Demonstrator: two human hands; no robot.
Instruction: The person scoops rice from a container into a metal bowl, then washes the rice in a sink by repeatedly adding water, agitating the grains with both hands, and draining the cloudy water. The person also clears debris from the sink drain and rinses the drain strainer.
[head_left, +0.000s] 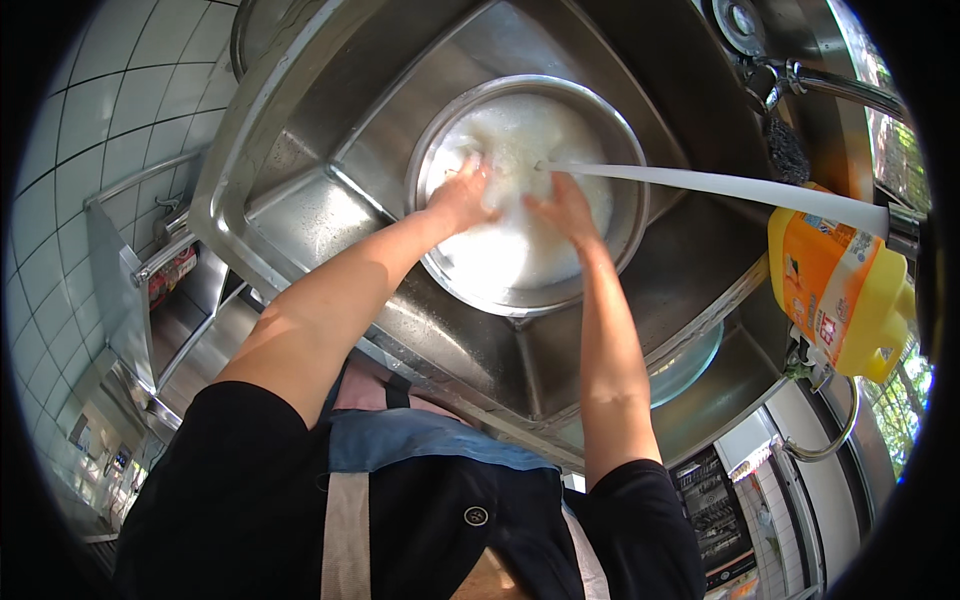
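A round stainless steel basin (641, 217) stands in a deep steel sink (292, 217), holding cloudy whitish water. My left hand (461, 196) is partly in the water at the basin's left side, its fingertips blurred by froth. Across from it, my right hand (566, 210) dips into the water with thumb and fingers apart. Whitish material lies under the surface near my left fingers; I cannot tell what it is or whether it is gripped. From the tap at the right a white hose or stream of water (712, 186) reaches into the basin between my hands.
A yellow plastic jug (840, 285) with an orange label stands at the right by the tap. Behind it are a dark scouring pad (786, 154) and a metal pipe (847, 86). A greenish glass bowl (686, 367) sits in the neighbouring sink. White tiles (112, 112) cover the left wall.
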